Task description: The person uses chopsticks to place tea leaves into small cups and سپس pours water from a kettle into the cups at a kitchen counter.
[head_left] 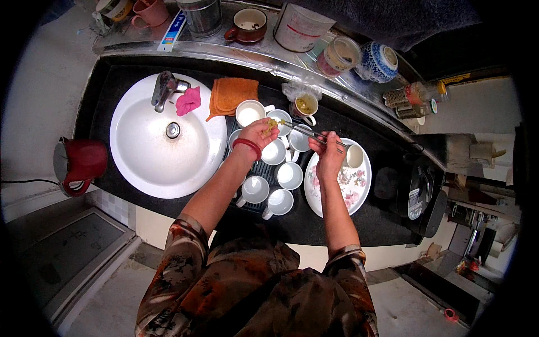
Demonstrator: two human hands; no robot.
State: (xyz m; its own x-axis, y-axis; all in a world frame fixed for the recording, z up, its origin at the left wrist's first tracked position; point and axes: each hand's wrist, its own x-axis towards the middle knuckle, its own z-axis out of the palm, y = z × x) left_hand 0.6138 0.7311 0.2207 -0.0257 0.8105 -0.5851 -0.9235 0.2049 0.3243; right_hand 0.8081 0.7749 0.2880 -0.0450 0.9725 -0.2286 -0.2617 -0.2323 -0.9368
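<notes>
My left hand (257,138), a red bangle at its wrist, is turned palm up above several white mugs. A small yellowish clump (273,124), perhaps dried flowers, rests in its curled fingers. Closed around a pair of thin metal chopsticks (306,130) is my right hand (328,157); their tips reach the clump. The white mugs (289,176) stand on a dark slatted rack (259,168). Behind them is a mug with yellowish contents (306,103), a clear plastic bag beside it. Under my right hand lies an oval flowered plate (343,194) bearing a small cream cup (354,156).
A white basin (126,163) with a tap (164,92) and a pink cloth (188,101) is at left. An orange cloth (234,96) lies behind the mugs. A red kettle (87,163) stands far left, a black appliance (418,194) right. Jars and cups line the back ledge (241,51).
</notes>
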